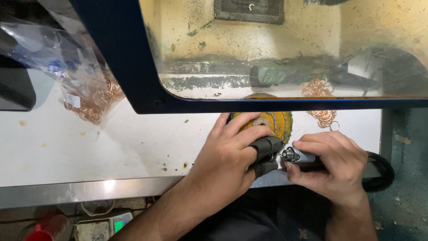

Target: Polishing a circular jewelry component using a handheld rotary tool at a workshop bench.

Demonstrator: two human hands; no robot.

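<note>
- Two hands meet at the white bench's [111, 147] front edge; left hand [227, 156], black finger cots [266, 146] on, pinches something too small to identify
- Right hand [332, 163] wraps closed around the rotary handpiece [298, 155], tip touching the pinch
- Judgement: keep wrists braced, pressure light, beside the yellow buffing wheel [278, 120]

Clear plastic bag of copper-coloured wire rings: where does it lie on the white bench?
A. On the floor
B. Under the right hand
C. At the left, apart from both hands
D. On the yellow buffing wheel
C: the clear plastic bag of copper-coloured wire rings lies far left on the white bench, untouched by either hand.
</note>
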